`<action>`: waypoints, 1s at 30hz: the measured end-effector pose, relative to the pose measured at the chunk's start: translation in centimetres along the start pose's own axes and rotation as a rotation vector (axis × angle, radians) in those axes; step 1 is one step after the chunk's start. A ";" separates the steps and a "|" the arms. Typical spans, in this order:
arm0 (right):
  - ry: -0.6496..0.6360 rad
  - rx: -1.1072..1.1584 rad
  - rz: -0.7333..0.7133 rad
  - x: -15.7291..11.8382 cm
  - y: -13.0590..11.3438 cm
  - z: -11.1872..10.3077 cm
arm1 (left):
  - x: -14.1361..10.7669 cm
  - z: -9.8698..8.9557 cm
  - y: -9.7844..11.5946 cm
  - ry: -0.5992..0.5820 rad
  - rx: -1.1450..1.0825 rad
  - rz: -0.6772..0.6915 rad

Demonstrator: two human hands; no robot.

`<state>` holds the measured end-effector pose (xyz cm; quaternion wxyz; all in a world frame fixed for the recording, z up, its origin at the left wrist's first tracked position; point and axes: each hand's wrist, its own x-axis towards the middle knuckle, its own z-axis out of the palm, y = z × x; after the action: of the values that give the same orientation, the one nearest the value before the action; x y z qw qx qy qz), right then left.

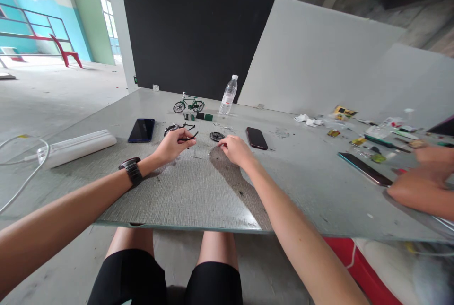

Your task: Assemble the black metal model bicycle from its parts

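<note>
My left hand (174, 145) is closed around a dark miniature bicycle frame (187, 139). A small spoked wheel (171, 129) shows behind that hand's fingers, at the frame's left end. My right hand (236, 150) rests low over the table with thumb and fingertips pinched together; whatever lies between them is too small to make out. Just beyond those fingertips a loose black wheel (216, 136) lies flat. Farther back stands a green miniature bicycle (189, 103) with both wheels on. In front of it are several small dark and green pieces (204, 117).
A dark phone (142, 130) and a white power strip (80, 146) lie to the left. Another phone (257, 138) sits right of the wheel, and a clear bottle (229, 95) stands behind. At the right, a co-worker's arm (423, 191) rests near a phone (364, 169) and scattered small parts.
</note>
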<state>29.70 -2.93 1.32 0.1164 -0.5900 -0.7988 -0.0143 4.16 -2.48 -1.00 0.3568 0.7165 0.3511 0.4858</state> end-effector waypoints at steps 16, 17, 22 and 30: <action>0.011 0.018 0.043 0.0 -0.1 0.1 | 0.0 0.0 0.2 -0.008 0.005 -0.001; 0.007 0.014 0.044 0.0 -0.1 0.1 | 0.0 0.0 0.2 -0.006 0.007 0.000; 0.008 -0.006 0.055 0.1 0.1 0.2 | 0.0 0.0 0.2 -0.001 0.015 -0.001; 0.009 -0.017 0.065 0.0 -0.2 0.0 | 0.0 0.0 0.1 -0.004 0.018 -0.002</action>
<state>29.53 -2.98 1.30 0.1153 -0.6167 -0.7785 -0.0202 4.16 -2.55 -0.87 0.3516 0.7203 0.3553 0.4810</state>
